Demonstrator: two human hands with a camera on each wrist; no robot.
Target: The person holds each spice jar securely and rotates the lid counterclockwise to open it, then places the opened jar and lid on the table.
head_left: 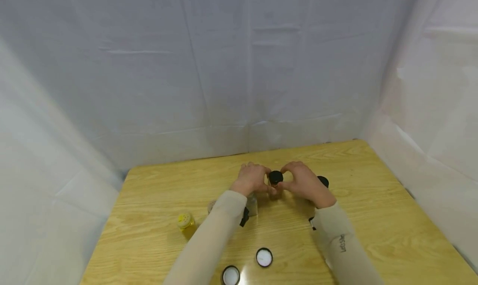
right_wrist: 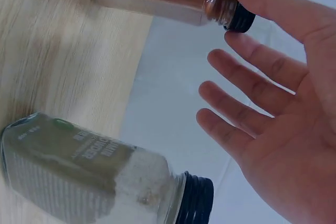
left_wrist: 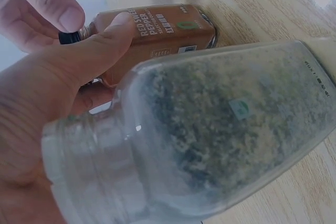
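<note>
A square glass bottle of red sweet pepper powder (left_wrist: 173, 32) stands on the table between both hands. My left hand (head_left: 254, 179) grips it near the neck, the thumb across its label. With thumb and forefinger my right hand (right_wrist: 283, 87) pinches the bottle's black cap (right_wrist: 244, 11), while its other fingers are spread away from the glass. The cap sits at the bottle's mouth; whether it is loose I cannot tell. Close beside the left hand is an uncapped clear jar of dried green herbs (left_wrist: 210, 124). A black-capped cumin powder jar (right_wrist: 79, 166) stands near the right hand.
A jar with yellow contents (head_left: 186, 222) stands at the left, and a partly hidden jar top (head_left: 211, 205) shows by the left sleeve. Two black lids with white insides, one here (head_left: 264, 257) and another lid (head_left: 230, 275), lie near the front. White sheeting (head_left: 224, 90) surrounds the wooden table (head_left: 149, 202).
</note>
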